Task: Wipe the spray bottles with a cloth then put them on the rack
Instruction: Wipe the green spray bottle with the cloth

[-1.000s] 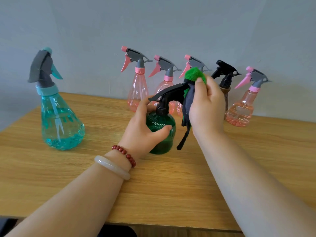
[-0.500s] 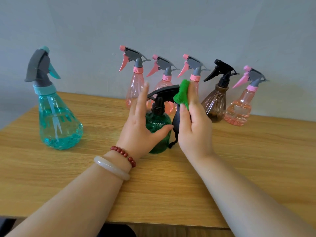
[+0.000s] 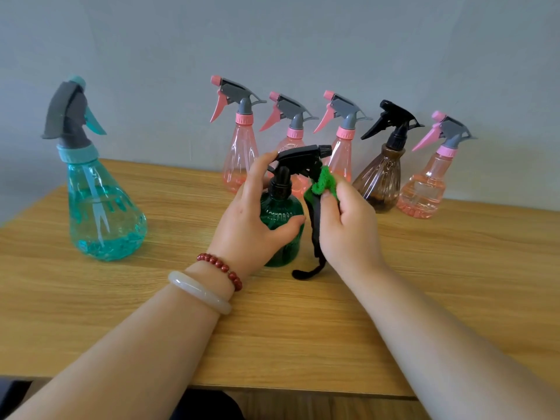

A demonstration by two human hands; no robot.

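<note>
Wood-grain table (image 3: pixel 303 344) against a plain grey wall (image 3: pixel 303 40). Mid-table, the left hand (image 3: pixel 251 225) grips the green spray bottle (image 3: pixel 281 219). The right hand (image 3: pixel 348 231) pinches a green-and-black cloth (image 3: pixel 324 183) beside its black spray head. Pink bottles (image 3: pixel 241 159) and a brown bottle (image 3: pixel 378 183) line the far edge. A teal bottle (image 3: pixel 103 213) stands near the left edge.

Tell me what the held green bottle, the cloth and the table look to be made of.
Green bottle: likely tinted see-through plastic, glossy; light passes through and its ribs shine. Its black sprayer looks like matte plastic. Cloth: soft fuzzy fabric, green with a dark strip; fibre unclear. Table: wood-grain top, smooth; solid wood or laminate, cannot tell.
</note>
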